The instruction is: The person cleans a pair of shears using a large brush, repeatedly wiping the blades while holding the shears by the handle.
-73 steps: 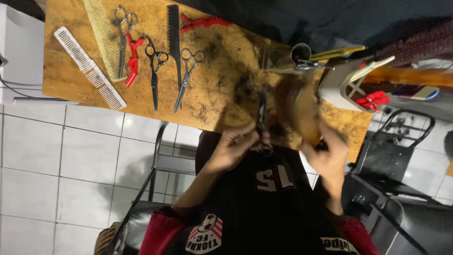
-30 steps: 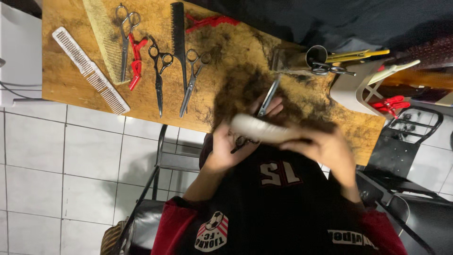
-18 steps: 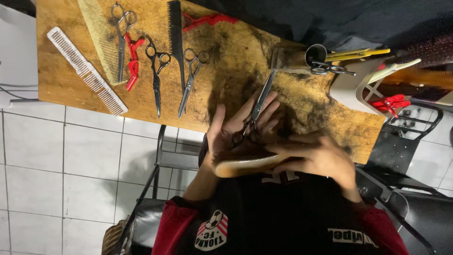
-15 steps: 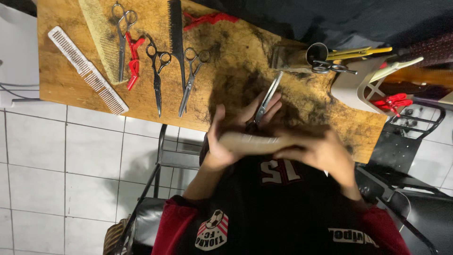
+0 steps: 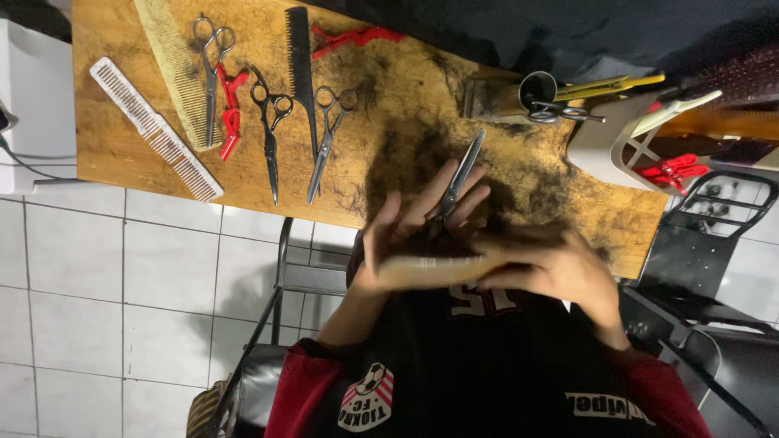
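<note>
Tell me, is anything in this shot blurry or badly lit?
Head view: both hands, left and right, and the comb are smeared by motion; the scissors and tools on the wooden board stay sharp; the upper right corner is dark.

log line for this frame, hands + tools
left hand: holds scissors | right hand: holds comb | wooden board: combs, shears, hair clippings

Dim warm light, dark shadowed upper right, hands motion-blurred, tabletop tools fairly sharp
</note>
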